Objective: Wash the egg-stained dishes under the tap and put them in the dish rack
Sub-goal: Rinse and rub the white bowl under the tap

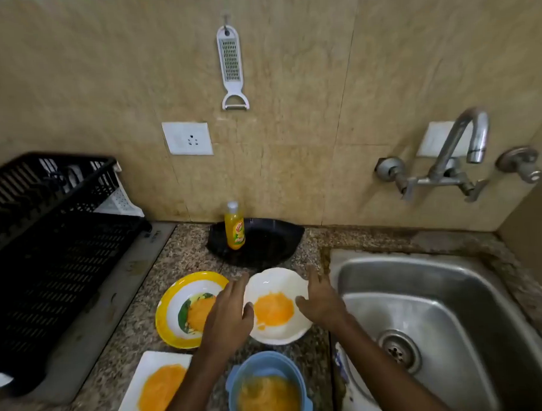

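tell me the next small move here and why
Probably close both hands on the white bowl and lift it right toward the sink. The left hand and right hand flank its rim without gripping it, its egg stain is unwashed, and the sink lies just right, under the tap.

The left forearm (193,386) and right forearm (389,364) are both bare for their whole visible length. The left hand (229,317) and right hand (320,299) are bare as well.
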